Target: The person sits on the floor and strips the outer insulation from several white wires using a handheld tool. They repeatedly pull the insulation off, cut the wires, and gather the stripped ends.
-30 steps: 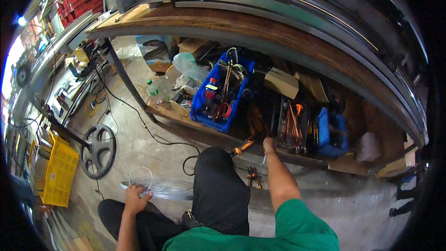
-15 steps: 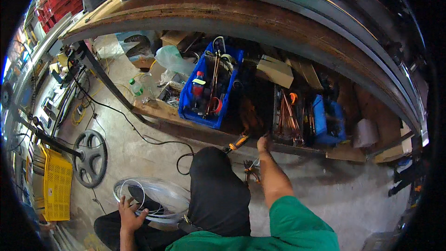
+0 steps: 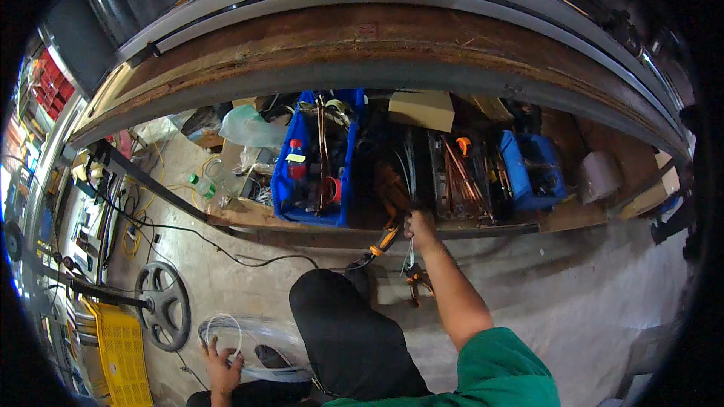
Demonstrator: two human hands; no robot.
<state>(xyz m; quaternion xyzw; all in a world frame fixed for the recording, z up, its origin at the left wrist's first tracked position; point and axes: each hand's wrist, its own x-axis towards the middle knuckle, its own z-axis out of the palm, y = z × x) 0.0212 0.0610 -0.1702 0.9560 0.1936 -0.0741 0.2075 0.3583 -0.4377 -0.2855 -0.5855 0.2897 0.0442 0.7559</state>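
My right hand (image 3: 420, 229) is closed around a bundle of thin pale strips (image 3: 409, 173) at the front edge of the low shelf. The strips stick out above and below the fist; their exact kind is unclear. Below it on the floor lie orange-handled pliers (image 3: 414, 280). An orange-and-black tool (image 3: 385, 241) leans at the shelf edge, just left of this hand. At the lower left, my left hand (image 3: 222, 371) has its fingers curled at a pale loop of tubing (image 3: 239, 325), part of a large clear coil (image 3: 283, 339) on the floor beside my leg.
Under the workbench (image 3: 302, 79), the shelf (image 3: 249, 215) bears a blue bin (image 3: 343, 218) with a red bottle, copper-coloured rods (image 3: 461, 169), a smaller blue bin (image 3: 520, 196) and a cardboard box (image 3: 422, 109). A black handwheel (image 3: 181, 309), yellow crate (image 3: 124, 354) and black cable (image 3: 256, 262) are at left.
My right hand has drawn back slightly from the shelf, and the pale strips now show in its fist. My left hand stays at the tubing. The view has shifted.
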